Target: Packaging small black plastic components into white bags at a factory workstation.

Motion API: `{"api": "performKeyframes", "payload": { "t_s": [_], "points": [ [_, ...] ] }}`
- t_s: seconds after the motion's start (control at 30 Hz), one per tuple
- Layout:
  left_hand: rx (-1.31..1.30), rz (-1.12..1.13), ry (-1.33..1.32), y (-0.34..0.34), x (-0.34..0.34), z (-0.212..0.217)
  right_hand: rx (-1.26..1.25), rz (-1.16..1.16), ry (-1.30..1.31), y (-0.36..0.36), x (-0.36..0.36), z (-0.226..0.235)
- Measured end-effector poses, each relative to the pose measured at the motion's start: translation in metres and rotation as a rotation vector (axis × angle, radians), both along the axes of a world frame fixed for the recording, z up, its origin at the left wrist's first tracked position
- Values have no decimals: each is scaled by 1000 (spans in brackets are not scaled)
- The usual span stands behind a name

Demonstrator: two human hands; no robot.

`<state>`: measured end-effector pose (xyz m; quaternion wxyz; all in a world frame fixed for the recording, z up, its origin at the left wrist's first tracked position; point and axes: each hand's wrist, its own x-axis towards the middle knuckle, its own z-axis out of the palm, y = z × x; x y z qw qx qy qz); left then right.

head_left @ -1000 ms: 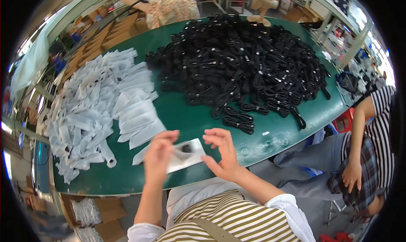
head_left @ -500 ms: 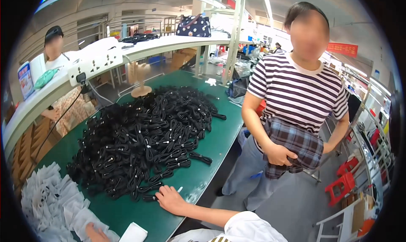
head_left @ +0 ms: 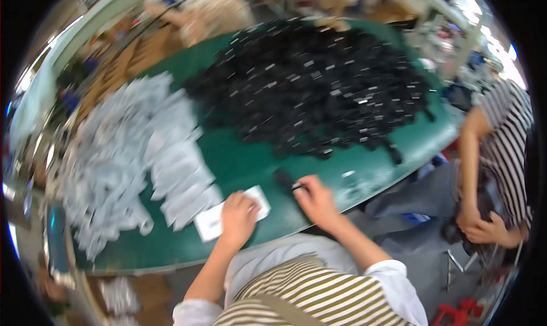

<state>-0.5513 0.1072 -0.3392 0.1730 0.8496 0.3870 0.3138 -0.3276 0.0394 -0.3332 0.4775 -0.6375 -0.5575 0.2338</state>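
My right hand [head_left: 319, 202] is closed on one end of a coiled black cable [head_left: 283, 179], with its fingers pinched at the tie. The cable lies just above the green table. My left hand [head_left: 239, 216] rests on a flat white packet [head_left: 209, 223], its fingers bent over the top; blur hides the fingertips. Beyond both hands is a big heap of coiled black cables [head_left: 319, 92] with pale ties. To the left of the packet, a row of filled whitish bags [head_left: 181, 180] overlaps beside a loose pile of similar bags [head_left: 108, 166].
The green table [head_left: 242, 155] carries everything and its near edge touches my body. At the right stands a person [head_left: 496, 172] in a striped top, hands together. Another person's patterned clothing [head_left: 213, 9] shows past the far side. Red stools [head_left: 458, 313] stand at lower right.
My view has swung down and to the left. My right hand now holds a cable apart from the heap. My left hand has moved from the bags onto the white packet.
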Motion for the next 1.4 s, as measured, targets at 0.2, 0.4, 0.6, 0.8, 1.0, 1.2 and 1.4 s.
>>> {"api": "performKeyframes", "payload": {
  "t_s": [0.2,0.4,0.6,0.8,1.0,1.2,1.4],
  "points": [
    [-91,53,-83,-6,-9,1,87,167,-79,-4,-13,-4],
    [-279,90,-231,-10,-16,0,184,301,-287,-4,-20,7],
    [-253,-60,-356,-11,-13,6,215,474,-310,6,-12,14],
    [-88,-227,-298,-13,-16,26,-771,427,898,3,-8,12],
    [55,-100,-245,-12,-22,37,-816,420,1400,-11,-13,7],
    [-178,35,-291,-15,-30,15,-627,301,1163,-10,-19,16],
    [-567,117,-577,-16,-34,4,-470,288,1104,-6,-27,2]
  ]
}}
